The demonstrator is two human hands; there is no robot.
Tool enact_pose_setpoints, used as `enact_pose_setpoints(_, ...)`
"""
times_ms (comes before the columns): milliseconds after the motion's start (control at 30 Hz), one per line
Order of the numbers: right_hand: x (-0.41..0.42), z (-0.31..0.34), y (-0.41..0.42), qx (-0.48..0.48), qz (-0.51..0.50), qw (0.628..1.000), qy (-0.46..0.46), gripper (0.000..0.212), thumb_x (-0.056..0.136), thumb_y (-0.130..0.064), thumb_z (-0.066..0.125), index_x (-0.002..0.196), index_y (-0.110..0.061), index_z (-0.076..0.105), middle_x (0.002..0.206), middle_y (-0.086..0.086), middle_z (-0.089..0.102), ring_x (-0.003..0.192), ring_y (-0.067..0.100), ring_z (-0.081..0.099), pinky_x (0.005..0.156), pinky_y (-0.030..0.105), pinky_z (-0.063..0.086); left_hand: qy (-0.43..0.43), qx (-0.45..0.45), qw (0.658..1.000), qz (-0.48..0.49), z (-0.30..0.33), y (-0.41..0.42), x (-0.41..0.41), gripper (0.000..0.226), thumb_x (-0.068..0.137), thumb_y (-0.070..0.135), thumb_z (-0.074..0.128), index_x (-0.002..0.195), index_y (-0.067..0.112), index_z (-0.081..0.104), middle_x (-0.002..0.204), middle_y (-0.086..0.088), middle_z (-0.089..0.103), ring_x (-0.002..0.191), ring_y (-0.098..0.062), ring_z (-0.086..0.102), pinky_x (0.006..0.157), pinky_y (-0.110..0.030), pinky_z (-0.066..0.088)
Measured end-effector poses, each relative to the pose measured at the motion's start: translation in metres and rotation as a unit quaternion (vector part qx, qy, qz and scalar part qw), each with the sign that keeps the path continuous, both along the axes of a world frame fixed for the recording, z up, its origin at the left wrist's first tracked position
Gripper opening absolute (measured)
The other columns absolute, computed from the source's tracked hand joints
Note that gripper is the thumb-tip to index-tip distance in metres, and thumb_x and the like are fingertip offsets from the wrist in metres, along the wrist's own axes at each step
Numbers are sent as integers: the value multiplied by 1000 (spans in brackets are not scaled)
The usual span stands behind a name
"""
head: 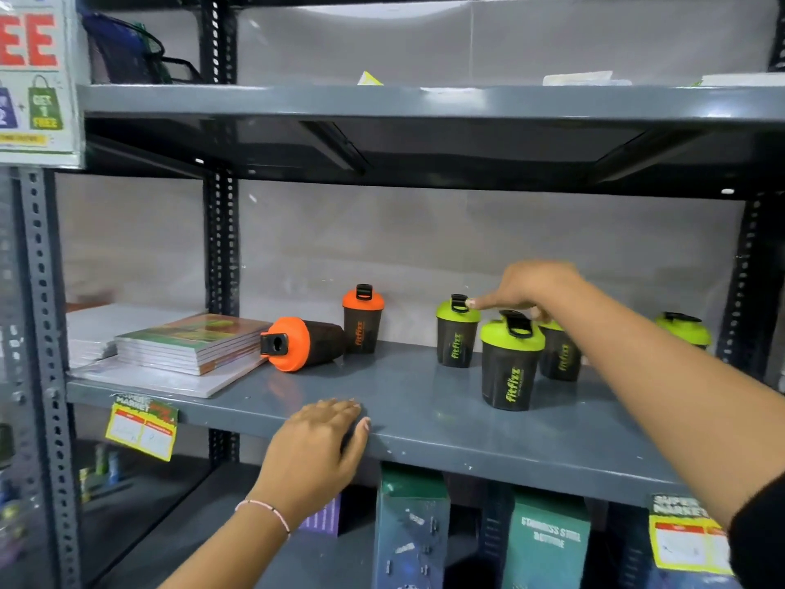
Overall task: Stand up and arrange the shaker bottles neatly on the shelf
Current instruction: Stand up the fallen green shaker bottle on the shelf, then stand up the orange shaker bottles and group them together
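On the grey shelf (446, 423) an orange-lidded shaker bottle (303, 343) lies on its side, lid toward me. Just behind it a second orange-lidded bottle (362, 320) stands upright. To the right stand green-lidded bottles: one at the back (456, 333), one nearer the front (509, 365), one behind my arm (560, 354), and one at the far right (684, 329), mostly hidden. My right hand (531, 286) reaches over them, a fingertip touching the back green bottle's cap. My left hand (316, 444) rests flat on the shelf's front edge, holding nothing.
A stack of books (187, 342) lies at the shelf's left end beside the fallen bottle. Perforated steel uprights (221, 248) frame the bay. Boxed bottles (548, 542) stand on the shelf below. Yellow price tags (142, 431) hang from the shelf edge. Another shelf sits above.
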State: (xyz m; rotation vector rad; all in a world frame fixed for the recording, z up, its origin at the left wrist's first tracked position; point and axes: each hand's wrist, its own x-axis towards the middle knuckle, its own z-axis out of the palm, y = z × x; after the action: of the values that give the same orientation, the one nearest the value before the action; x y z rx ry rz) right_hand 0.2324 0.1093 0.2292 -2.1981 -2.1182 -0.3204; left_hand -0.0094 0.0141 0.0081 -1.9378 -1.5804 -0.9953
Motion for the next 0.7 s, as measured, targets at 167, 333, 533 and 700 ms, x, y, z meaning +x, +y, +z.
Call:
enact_pose_setpoints(167,-40,19,-3,134,144,980,-32,78,80,-71,60,139,-22,46,137,7,57,126,31,53,81,38,38,-35,64,997,-9,-13,8,5,30,91,33,48,101,16,71,102,3,72,97,-16,64,89,-29,47)
enact_pose_setpoints(333,-115,-17,34,52,443,895,22,70,77,-39,79,137,-36,43,137,2,54,125,25,52,96,43,47,-27,127,991,-31,-18,17,2,25,90,30,53,100,16,71,101,3,72,95,-17,64,85,-31,49)
enact_pose_setpoints(533,-202,-64,77,-6,586,807,-77,103,62,-21,89,148,-38,34,141,-1,47,130,21,46,105,43,43,-12,144,989,-29,-17,20,-3,24,89,30,56,99,15,71,101,3,72,95,-15,64,82,-31,50)
enact_pose_setpoints(700,-238,-83,93,-32,624,776,-86,85,60,-18,87,135,-33,51,128,2,54,119,22,52,99,40,45,-27,149,988,-31,-18,22,-3,24,89,31,58,98,14,72,101,4,73,96,-13,65,84,-28,50)
